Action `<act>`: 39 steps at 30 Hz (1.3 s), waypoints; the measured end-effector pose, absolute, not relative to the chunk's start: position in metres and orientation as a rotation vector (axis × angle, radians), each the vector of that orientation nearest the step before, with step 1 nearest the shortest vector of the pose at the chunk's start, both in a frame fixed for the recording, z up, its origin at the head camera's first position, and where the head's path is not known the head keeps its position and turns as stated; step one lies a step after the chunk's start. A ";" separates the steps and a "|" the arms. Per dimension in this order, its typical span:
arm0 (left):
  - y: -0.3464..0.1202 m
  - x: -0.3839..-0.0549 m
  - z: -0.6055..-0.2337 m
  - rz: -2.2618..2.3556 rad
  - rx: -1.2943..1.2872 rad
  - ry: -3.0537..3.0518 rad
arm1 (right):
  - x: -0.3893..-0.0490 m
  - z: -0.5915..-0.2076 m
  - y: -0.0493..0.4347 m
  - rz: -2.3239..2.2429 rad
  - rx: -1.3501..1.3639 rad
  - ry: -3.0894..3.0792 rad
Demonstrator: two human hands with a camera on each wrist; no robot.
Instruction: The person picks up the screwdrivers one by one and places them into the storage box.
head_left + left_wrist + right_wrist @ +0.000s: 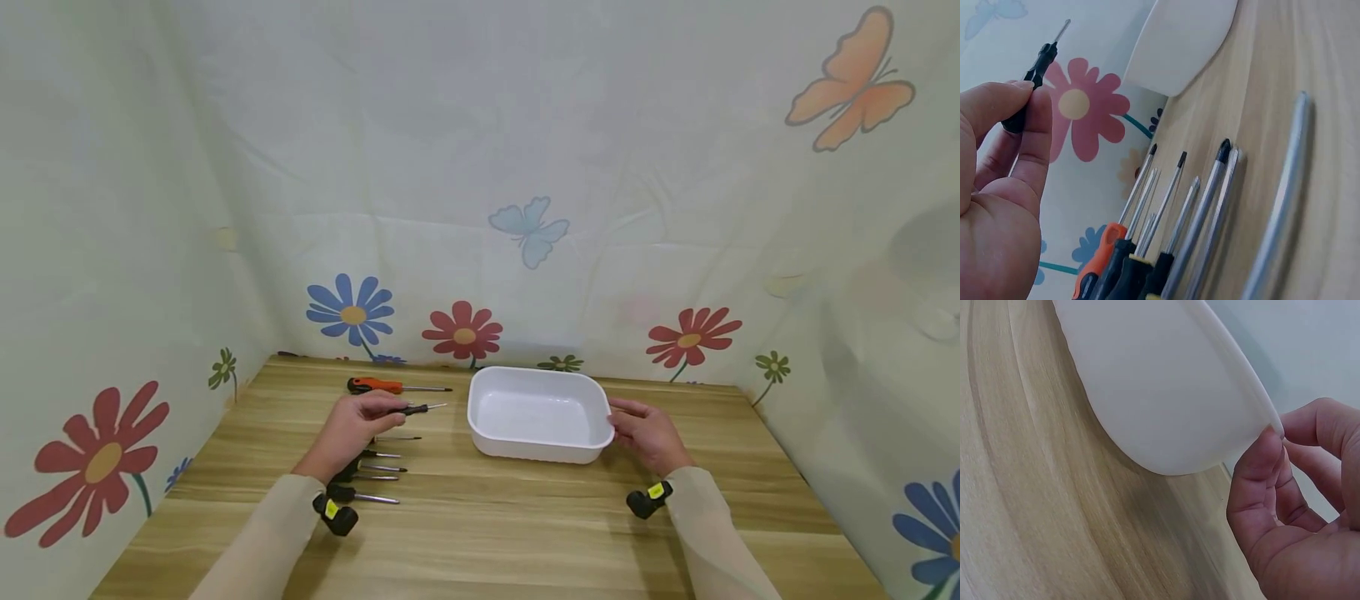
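My left hand [358, 425] pinches a small black-handled screwdriver [1042, 64] between thumb and fingertips, raised off the table. Its short metal tip points away from the hand, toward the white plastic tray [532, 452]. On the right, the thumb and fingers of my right hand [651, 435] pinch the tray's rim at its right end. The tray stands upright on the table, and no contents show inside it. Below and around my left hand lie several screwdrivers, among them one with an orange and black handle [382, 386] at the back; my hand partly hides others.
Nearest the front of the row lies a black-handled screwdriver [343, 493], its shaft pointing right. The wood-grain table [510, 533] meets a pale cloth backdrop [420, 167] with flowers and butterflies at the back and sides.
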State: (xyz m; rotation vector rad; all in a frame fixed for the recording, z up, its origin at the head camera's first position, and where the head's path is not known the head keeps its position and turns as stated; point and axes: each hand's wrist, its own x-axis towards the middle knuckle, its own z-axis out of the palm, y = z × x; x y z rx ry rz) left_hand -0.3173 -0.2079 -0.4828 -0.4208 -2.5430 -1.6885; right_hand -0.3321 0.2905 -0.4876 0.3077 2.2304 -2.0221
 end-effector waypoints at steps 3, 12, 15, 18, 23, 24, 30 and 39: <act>-0.202 -0.323 -0.482 -1.683 -0.415 -2.553 | -0.332 -0.488 0.291 -2.026 0.307 2.229; -0.189 -0.337 -0.479 -1.662 -0.462 -2.566 | -0.332 -0.489 0.291 -2.031 0.321 2.218; -0.184 -0.340 -0.477 -1.683 -0.448 -2.579 | -0.332 -0.490 0.292 -2.040 0.325 2.213; -0.178 -0.344 -0.475 -1.684 -0.433 -2.596 | -0.333 -0.492 0.293 -2.050 0.317 2.211; -0.166 -0.352 -0.473 -1.724 -0.421 -2.593 | -0.334 -0.494 0.294 -2.061 0.308 2.206; -0.163 -0.354 -0.473 -1.734 -0.424 -2.590 | -0.334 -0.494 0.294 -2.065 0.307 2.203; -0.147 -0.366 -0.468 -1.714 -0.472 -2.561 | -0.334 -0.493 0.294 -2.067 0.300 2.204; -0.127 -0.379 -0.467 -1.768 -0.415 -2.575 | -0.333 -0.491 0.292 -2.058 0.279 2.216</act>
